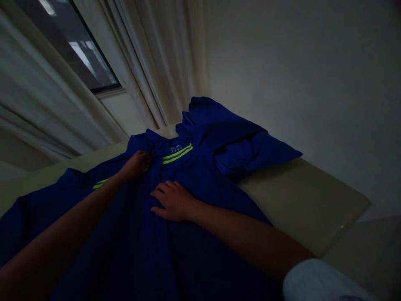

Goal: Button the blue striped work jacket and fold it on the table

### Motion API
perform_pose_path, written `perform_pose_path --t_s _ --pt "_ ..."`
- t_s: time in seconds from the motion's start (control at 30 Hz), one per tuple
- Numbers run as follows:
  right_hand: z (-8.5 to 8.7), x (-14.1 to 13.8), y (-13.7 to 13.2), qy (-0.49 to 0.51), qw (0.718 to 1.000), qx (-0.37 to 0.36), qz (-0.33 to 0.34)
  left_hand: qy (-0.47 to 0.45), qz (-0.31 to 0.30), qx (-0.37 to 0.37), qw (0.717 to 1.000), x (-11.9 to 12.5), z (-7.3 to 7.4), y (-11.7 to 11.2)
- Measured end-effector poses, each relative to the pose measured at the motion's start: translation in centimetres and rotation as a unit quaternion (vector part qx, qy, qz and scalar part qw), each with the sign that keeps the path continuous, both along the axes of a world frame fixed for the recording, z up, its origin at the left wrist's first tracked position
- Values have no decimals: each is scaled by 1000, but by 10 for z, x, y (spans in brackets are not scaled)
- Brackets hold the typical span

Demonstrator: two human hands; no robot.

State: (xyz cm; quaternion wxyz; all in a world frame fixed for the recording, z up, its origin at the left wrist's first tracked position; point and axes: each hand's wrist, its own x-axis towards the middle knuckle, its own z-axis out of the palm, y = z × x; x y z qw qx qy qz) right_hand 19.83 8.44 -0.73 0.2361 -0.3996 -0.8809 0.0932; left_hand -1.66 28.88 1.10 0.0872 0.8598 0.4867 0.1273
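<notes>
The small printed neck label [175, 149] inside the blue work jacket [194, 179], just right of the left hand [136, 164], is too small and dim to read.

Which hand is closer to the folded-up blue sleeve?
The right hand is closer, lying flat on the blue jacket, down and left of the folded sleeve. The left hand is farther left, at the collar.

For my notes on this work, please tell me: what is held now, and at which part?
The left hand seems to pinch the blue work jacket at its front edge, near the collar. The right hand lies flat on the jacket, gripping nothing.
</notes>
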Motion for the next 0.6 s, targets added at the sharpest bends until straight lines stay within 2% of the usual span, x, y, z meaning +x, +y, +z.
perform_pose_path --t_s 0.1,0.17,0.3,0.4,0.5,0.6 --pt "1 0 0 2 1000 -4 0 -12 1 10 1000 -1 1 -9" --pt "3 1 -1 4 1000 -8 2 -23 27 34 999 -3 -2 -18" --pt "7 5 -4 -8 999 11 45 -50 73 41 995 -8 -17 -32" --pt "9 9 -9 -27 996 4 80 -77 56 53 994 -9 -27 -35" --pt "12 11 -12 -19 997 -23 67 -78 50 47 995 -8 -29 -34" --pt "21 5 -1 -17 998 -56 38 -77 68 50 993 -5 -27 -35"
